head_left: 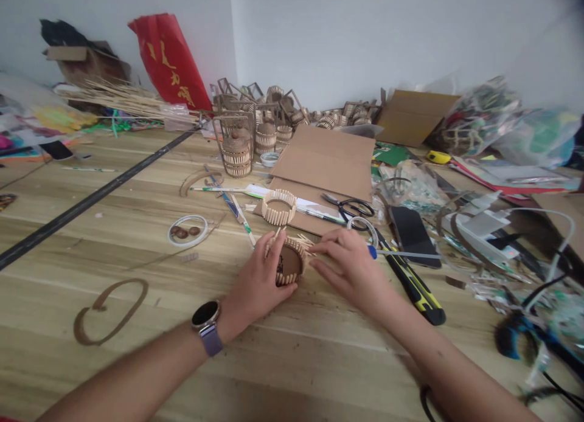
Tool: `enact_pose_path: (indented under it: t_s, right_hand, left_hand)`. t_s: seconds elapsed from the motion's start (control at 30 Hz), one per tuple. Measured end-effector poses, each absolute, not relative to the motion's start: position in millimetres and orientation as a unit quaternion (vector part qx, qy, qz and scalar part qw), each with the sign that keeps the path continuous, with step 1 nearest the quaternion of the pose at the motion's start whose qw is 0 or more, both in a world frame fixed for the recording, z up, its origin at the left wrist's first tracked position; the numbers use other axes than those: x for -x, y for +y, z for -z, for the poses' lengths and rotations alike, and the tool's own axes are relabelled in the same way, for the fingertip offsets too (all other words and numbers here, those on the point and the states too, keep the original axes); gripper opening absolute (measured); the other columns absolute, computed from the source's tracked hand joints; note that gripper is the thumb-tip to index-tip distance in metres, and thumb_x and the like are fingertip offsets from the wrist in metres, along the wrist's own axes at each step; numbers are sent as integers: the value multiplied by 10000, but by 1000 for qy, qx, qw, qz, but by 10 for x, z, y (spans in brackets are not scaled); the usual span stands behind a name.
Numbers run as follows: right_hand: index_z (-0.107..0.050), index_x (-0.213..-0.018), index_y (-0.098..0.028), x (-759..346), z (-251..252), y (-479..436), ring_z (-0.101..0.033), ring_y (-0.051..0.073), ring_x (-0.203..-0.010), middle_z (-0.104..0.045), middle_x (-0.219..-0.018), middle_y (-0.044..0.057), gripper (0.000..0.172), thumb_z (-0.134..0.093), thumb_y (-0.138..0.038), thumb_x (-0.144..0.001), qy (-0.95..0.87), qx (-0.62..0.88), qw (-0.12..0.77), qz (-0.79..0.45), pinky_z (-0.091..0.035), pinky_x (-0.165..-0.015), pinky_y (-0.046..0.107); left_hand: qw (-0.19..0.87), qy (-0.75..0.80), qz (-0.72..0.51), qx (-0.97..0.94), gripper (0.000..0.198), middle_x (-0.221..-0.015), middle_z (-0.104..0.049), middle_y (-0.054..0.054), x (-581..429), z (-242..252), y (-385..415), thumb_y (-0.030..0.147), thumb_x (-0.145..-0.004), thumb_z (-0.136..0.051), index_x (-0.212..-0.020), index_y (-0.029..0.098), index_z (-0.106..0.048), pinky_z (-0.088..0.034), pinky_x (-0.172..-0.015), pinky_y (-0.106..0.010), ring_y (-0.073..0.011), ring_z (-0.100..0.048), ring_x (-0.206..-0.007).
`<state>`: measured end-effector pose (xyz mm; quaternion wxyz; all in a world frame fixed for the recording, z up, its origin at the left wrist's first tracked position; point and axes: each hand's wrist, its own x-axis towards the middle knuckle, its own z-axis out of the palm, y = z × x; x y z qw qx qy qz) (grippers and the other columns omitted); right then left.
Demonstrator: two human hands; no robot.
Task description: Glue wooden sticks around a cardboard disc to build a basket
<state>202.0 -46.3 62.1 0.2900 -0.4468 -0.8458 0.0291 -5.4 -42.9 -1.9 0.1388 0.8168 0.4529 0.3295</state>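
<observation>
A round brown base ringed with short pale wooden sticks (291, 261) lies on the wooden table (319, 361). Around its left side is my left hand (264, 275), its thumb at the near rim and its fingers at the far left edge. My right hand (345, 261) is just right of the ring, with thumb and fingers close to some loose sticks (303, 242); whether it pinches one is too small to tell. Behind the base stands a second ring of pale sticks (278, 207), untouched.
Black scissors (351, 206), a yellow-black cutter (413, 285) and a phone (414, 236) lie to the right. White tape (188, 231) and a brown strip loop (112, 312) are left. Cardboard (323, 160) and small stick baskets (237, 151) stand behind.
</observation>
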Motion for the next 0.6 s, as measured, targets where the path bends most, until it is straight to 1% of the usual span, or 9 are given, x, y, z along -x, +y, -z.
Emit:
enact_pose_path:
  t_s: [0.1, 0.13, 0.2, 0.3, 0.4, 0.5, 0.6]
  right_hand:
    - [-641, -842, -199, -2247, -673, -445, -572, 233, -868, -631, -850, 77, 165, -521, -288, -911, -815, 504, 285, -41, -442, -791, 370]
    - [-628, -800, -204, -2334, -672, -456, -584, 231, -845, -635, -834, 72, 191, -510, -308, -909, -802, 533, 266, -42, -447, -774, 361]
    - [-600, -732, -214, -2497, -649, -506, -609, 232, -790, -644, -807, 67, 260, -493, -376, -905, -769, 606, 197, -44, -446, -698, 335]
    - [-600, -732, -217, -2656, -589, -615, -635, 255, -681, -668, -733, 82, 323, -479, -475, -884, -694, 713, 98, -26, -412, -581, 327]
    - [-632, -786, -210, -2682, -523, -690, -659, 283, -638, -698, -703, 109, 358, -481, -527, -860, -652, 755, 43, -59, -403, -539, 331]
    - [-630, -801, -200, -2654, -461, -694, -673, 304, -667, -717, -742, 135, 343, -505, -517, -841, -653, 751, 36, -92, -422, -559, 346]
    - [-624, -826, -198, -2667, -420, -667, -669, 291, -703, -721, -793, 125, 314, -534, -499, -814, -648, 746, 84, -124, -447, -613, 354]
  left_hand:
    - [139, 456, -322, -818, 1058, -1443, -281, -171, 58, 12, -431, 199, -709, -761, -1486, 259, -45, -351, -1096, -550, -341, -308, -1375]
    - [138, 456, -321, -819, 1051, -1443, -283, -174, 59, 15, -429, 201, -715, -756, -1486, 254, -43, -346, -1100, -550, -341, -301, -1379]
    - [136, 456, -318, -820, 1036, -1444, -286, -179, 62, 25, -425, 204, -729, -742, -1488, 248, -39, -341, -1102, -554, -343, -292, -1386]
    - [135, 454, -316, -822, 1031, -1456, -279, -182, 64, 36, -422, 205, -737, -736, -1489, 255, -32, -343, -1097, -565, -350, -282, -1392]
    - [138, 454, -315, -822, 1047, -1459, -274, -183, 65, 28, -424, 198, -737, -738, -1487, 273, -12, -363, -1080, -573, -358, -286, -1390]
    - [134, 453, -317, -822, 1075, -1447, -281, -188, 68, 15, -422, 192, -722, -754, -1484, 278, 0, -368, -1072, -584, -367, -303, -1379]
    - [128, 454, -318, -823, 1081, -1439, -287, -194, 72, 14, -419, 193, -717, -764, -1483, 267, -5, -353, -1079, -592, -375, -307, -1374]
